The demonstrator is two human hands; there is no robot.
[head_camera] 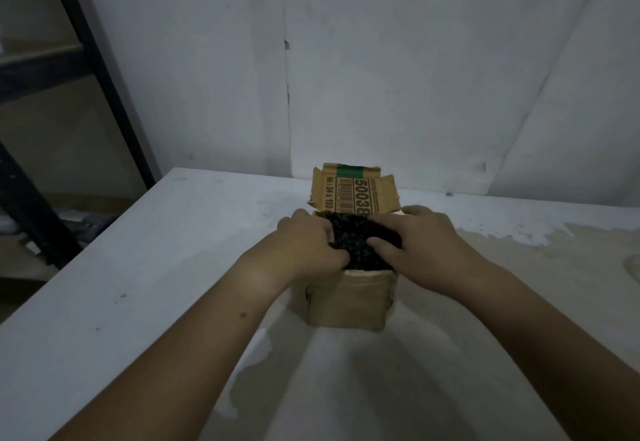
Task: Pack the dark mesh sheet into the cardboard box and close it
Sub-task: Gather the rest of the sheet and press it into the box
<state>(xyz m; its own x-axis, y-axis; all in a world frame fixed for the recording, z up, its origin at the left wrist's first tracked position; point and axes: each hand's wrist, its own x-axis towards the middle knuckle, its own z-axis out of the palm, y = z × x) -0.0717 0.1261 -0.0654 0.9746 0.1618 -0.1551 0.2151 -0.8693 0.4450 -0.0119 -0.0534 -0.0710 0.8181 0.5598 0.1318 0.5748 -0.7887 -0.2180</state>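
While the dark mesh sheet (pixel 358 232) is bulging above the rim of the cardboard box (pixel 349 298), the packing is looking only partly done. At the box's left edge, the left hand (pixel 304 243) is gripping the bunched mesh with curled fingers; at its right edge, the right hand (pixel 420 243) is clasping the other end between thumb and fingers. At the box's far side, the printed flap (pixel 353 191) is standing upright, so seating the wad and folding the flaps shut are remaining.
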